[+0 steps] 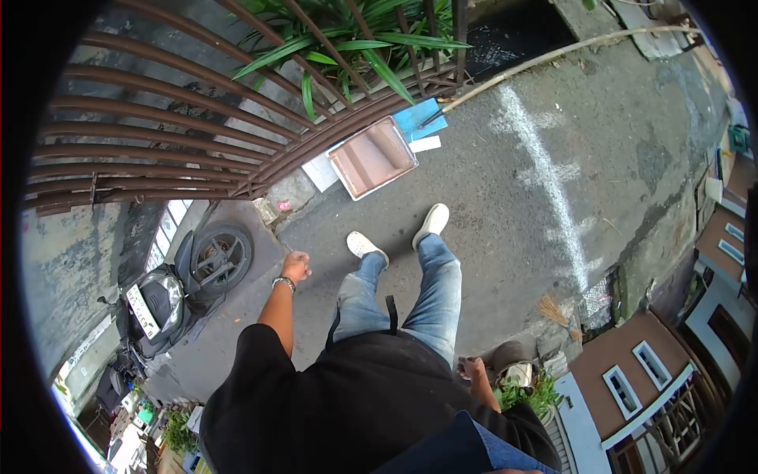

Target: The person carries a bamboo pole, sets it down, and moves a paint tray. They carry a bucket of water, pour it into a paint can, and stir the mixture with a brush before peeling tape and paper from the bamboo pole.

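My left hand (296, 267), with a bracelet on its wrist, hangs over the ground to the left of my legs. Its fingers are curled in, and anything inside them is hidden. Low on the other side of my body, my right hand (471, 368) is also curled, near a plant pot (508, 355); I cannot make out anything in it. Ahead of my white shoes (432, 224) a brown-stained shallow tray (359, 162) lies beside the fence. Neither hand touches it. A blue sheet (418, 118) lies beside the tray, and a long pole (545, 57) reaches to it.
A brown metal fence (260, 158) runs along the front left, with leafy plants (347, 47) behind it. A motorcycle (162, 304) stands at left. White line markings (549, 174) cross the pavement. Past the pole is a dark water channel (517, 35); a straw broom (555, 312) lies at right.
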Demonstrator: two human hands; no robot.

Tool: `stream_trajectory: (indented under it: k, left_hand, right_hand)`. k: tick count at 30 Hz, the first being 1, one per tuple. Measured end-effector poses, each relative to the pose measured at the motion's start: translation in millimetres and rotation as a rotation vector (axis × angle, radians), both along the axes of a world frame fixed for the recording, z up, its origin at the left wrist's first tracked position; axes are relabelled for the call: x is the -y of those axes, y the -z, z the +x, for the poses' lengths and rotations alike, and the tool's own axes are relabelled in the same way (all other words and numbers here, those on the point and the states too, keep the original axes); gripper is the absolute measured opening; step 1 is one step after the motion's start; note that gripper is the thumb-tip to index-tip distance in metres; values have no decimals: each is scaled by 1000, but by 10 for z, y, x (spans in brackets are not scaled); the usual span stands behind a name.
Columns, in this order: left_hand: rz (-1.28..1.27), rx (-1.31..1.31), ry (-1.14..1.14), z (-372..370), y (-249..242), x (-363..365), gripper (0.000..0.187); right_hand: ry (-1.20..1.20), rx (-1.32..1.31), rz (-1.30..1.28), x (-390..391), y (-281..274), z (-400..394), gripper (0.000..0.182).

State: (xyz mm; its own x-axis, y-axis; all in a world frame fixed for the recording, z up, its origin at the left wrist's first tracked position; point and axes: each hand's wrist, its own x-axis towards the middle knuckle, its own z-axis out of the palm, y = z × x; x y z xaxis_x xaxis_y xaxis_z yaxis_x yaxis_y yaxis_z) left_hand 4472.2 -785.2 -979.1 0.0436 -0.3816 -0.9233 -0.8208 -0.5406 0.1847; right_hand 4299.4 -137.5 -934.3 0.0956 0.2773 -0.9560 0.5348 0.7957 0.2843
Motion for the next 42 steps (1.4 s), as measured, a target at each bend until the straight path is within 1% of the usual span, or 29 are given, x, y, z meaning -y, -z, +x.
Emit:
stream_trajectory:
  k: [2, 3, 4, 6, 8, 10, 11, 13, 16, 19, 21, 22, 23, 24, 25, 26, 27, 28, 30, 31, 32, 33, 34, 37, 38, 39, 40, 41, 42]
  left_hand:
    - [-18, -66, 60, -580, -247, -21, 26]
    - [-22, -87, 130, -932, -371, -22, 27]
    - [-33, -103, 118, -1146, -313, -65, 29]
    - [-109, -114, 147, -1787, -662, -279, 26]
    - [-100, -172, 174, -2242, -790, -488, 28]
    - [-93, -186, 282, -2837, -817, -684, 29]
    - [-91, -171, 356, -3132, -825, -795, 30]
    - [-112, -143, 522, -3800, -937, -1016, 30]
    - [-87, -347, 511, -4955, -1089, -1280, 26]
    - [-100, -442, 555, -5926, -877, -1262, 21]
    - [-88, -510, 514, -6510, -562, -1154, 20]
    - [-108, -454, 578, -6755, -595, -1119, 20]
    - [-126, -397, 643, -6971, -678, -1061, 21]
    - [-156, -367, 702, -7412, -752, -1009, 22]
    - [-121, -276, 778, -7726, -826, -925, 19]
    - [-93, -187, 859, -8021, -848, -812, 18]
    - [-87, -185, 904, -8402, -921, -737, 17]
    - [-83, -171, 952, -8727, -1002, -643, 17]
    - [-208, -268, 1036, -9458, -840, -393, 15]
    - [-228, -270, 833, -10032, -1492, -569, 14]
    - [-233, -388, 726, -10368, -1075, -405, 14]
    - [-295, -403, 744, -10840, -1206, -432, 14]
    - [-357, -417, 756, -11305, -1331, -489, 14]
    - [-424, -434, 772, -12538, -1047, -548, 14]
    - [-425, -445, 789, -12930, -979, -633, 14]
    - [-427, -472, 779, -13295, -939, -769, 14]
    - [-394, -511, 734, -13623, -921, -914, 14]
    - [-394, -436, 767, -13964, -938, -1076, 17]
    - [-501, -416, 887, -14156, -429, -1089, 21]
  right_hand:
    - [304, -90, -62, 221, -288, -388, 14]
    - [284, -111, -128, 102, -191, -497, 21]
    - [161, -160, -121, -3, -50, -668, 24]
    - [-337, -269, -150, 35, -59, -1442, 25]
    - [-236, -533, -23, 156, -201, -2297, 29]
    - [-69, -741, -59, 248, -306, -3268, 28]
    - [-35, -874, -132, 341, -494, -3748, 30]
    - [244, -1130, -395, 444, -544, -4541, 32]
    - [-185, -1281, -260, 492, -704, -5650, 28]
    - [-137, -1195, -181, 466, -632, -6479, 22]
    - [-12, -1224, -236, 337, -485, -6763, 19]
    - [51, -1235, -260, 240, -379, -6810, 18]
    - [-47, -1042, -205, 49, -274, -6869, 25]
    - [-39, -847, -121, -30, -484, -6932, 24]
    - [-68, -735, -63, -309, -259, -6838, 25]
    - [-24, -542, -37, -296, -761, -6982, 26]
    - [-52, -566, 110, -518, -498, -6917, 28]
    - [101, -545, 176, -600, -651, -7013, 33]
    - [217, -666, 178, -850, -589, -7245, 32]
    - [339, -708, 164, -815, -662, -7511, 32]
    - [459, -749, 149, -795, -766, -7781, 32]
    - [575, -789, 134, -826, -785, -8061, 32]
    - [523, -788, 154, -849, -760, -8388, 32]
    - [372, -801, 229, -729, -751, -9649, 35]
    - [343, -893, 207, -807, -454, -10010, 37]
    - [323, -868, 112, -763, -600, -10517, 30]
    - [395, -825, 20, -688, -658, -10961, 26]
    - [466, -798, -74, -680, -679, -11521, 24]
    - [491, -716, -88, -765, -524, -12088, 24]
